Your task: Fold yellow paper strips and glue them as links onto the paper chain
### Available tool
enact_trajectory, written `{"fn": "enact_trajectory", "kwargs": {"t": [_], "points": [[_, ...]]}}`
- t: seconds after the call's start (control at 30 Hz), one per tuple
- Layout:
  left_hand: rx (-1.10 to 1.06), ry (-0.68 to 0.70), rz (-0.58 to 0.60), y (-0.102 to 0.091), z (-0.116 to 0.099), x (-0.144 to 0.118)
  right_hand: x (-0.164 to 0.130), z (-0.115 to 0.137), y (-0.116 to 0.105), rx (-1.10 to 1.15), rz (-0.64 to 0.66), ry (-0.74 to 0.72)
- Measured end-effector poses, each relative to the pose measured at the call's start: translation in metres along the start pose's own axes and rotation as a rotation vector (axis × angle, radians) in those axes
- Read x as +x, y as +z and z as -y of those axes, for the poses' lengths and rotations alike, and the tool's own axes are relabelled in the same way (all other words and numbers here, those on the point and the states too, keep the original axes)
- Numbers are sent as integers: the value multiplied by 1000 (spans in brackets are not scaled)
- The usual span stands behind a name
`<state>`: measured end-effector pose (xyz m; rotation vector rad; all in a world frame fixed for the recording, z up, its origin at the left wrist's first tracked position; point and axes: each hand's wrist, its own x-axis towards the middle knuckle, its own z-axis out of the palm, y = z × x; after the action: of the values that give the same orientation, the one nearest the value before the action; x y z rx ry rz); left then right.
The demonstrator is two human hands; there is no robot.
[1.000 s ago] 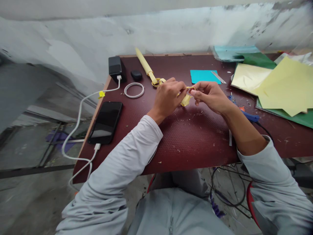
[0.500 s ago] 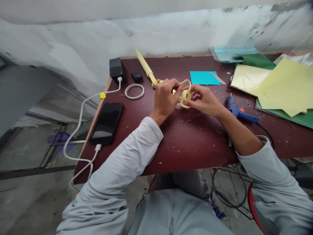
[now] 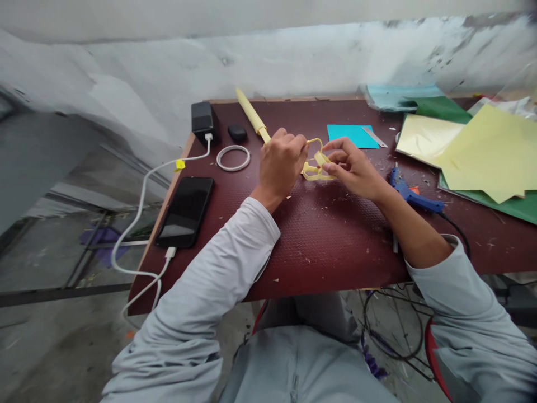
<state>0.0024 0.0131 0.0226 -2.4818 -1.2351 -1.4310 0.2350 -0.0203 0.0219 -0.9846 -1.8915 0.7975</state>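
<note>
My left hand (image 3: 282,165) is closed, its fingertips turned away from view, on one side of a chain of looped yellow paper strips (image 3: 312,173). A thin yellow strip arches from these fingers toward the right. My right hand (image 3: 354,170) pinches a small yellow paper loop (image 3: 321,159) between thumb and fingers. Behind my left hand lies a rolled yellow paper cone (image 3: 251,113), with a narrow strip running from its lower end to behind the hand. What the left fingertips grip exactly is hidden.
A blue glue gun (image 3: 413,193) lies right of my right forearm. Behind are a turquoise paper piece (image 3: 346,136), a blade (image 3: 374,137) and yellow sheets (image 3: 490,157). At left are a tape ring (image 3: 233,167), a phone (image 3: 185,211), a black earbud-like case (image 3: 237,132) and a charger (image 3: 203,120).
My left hand has shifted slightly left and turned so its back hides more of the strips. The hands are a little farther apart, and the right still pinches the loop.
</note>
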Motion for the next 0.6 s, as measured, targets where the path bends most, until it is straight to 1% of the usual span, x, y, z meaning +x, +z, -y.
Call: {"fn": "enact_trajectory", "kwargs": {"t": [0.07, 0.17, 0.3, 0.37, 0.53, 0.6], "points": [[12, 17, -24, 1, 2, 0, 0, 0, -2, 9, -2, -9], [43, 32, -48, 2, 4, -1, 0, 3, -4, -34, 38, -32], [60, 33, -41, 2, 2, -1, -1, 7, -4, -65, 76, -22], [50, 30, -14, 2, -1, -1, -1, 7, -3, -52, 46, -7], [18, 9, 75, 0, -13, -1, 2, 3, -1, 34, -127, 4], [6, 9, 99, 1, -17, -2, 2, 2, -1, 52, -139, 0]]}}
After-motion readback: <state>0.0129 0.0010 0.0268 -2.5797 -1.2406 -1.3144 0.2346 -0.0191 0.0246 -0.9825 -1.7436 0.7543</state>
